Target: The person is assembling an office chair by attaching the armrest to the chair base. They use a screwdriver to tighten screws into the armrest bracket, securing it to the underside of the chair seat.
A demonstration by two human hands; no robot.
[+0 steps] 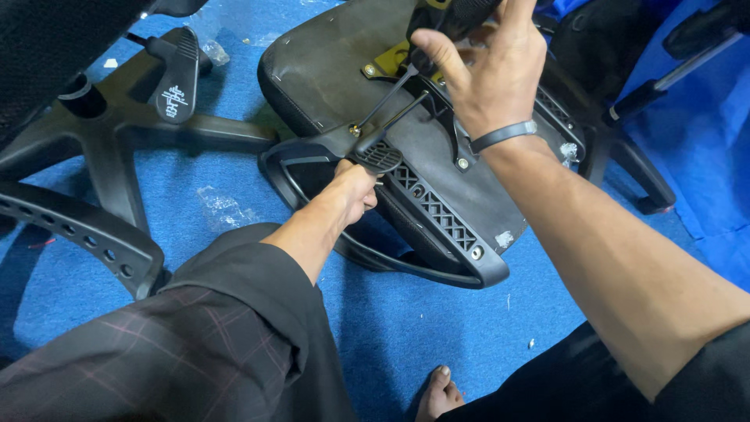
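Blue carpet floor [406,336] carries an upturned black chair seat [344,70] at centre, where the left hand [355,191] closes around the ribbed lever paddle [380,156] while the right hand [488,66] clamps the seat mechanism [437,19] at the far edge; judging from this, a steady hold beats forcing the thin rod [387,100].

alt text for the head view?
Upturned black office chair seat on blue carpet; the left hand grips a lever paddle under it, the right hand holds the mechanism above. A star base lies left.
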